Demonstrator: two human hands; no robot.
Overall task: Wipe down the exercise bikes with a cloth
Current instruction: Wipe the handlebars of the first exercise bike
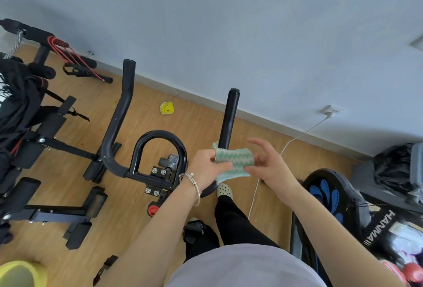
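A small green-and-white striped cloth point(235, 161) is stretched between my two hands, just above the black exercise bike handlebars point(119, 113). My left hand point(207, 167) pinches its left edge. My right hand point(267, 163) holds its lower right corner with thumb and finger, the other fingers spread. The right handlebar arm point(229, 117) rises straight behind the cloth. The inner loop bar point(160, 140) and the bolted clamp point(158, 179) lie left of my left wrist. The bike's lower frame is mostly hidden by my arms and body.
A black weight bench with foam rollers point(34, 149) and red resistance bands point(68, 55) stands at the left. A black-and-blue machine point(329, 195) sits on the right. A white cable point(256, 186) runs to a wall socket point(329, 111). A yellow object point(166, 108) lies on the wood floor.
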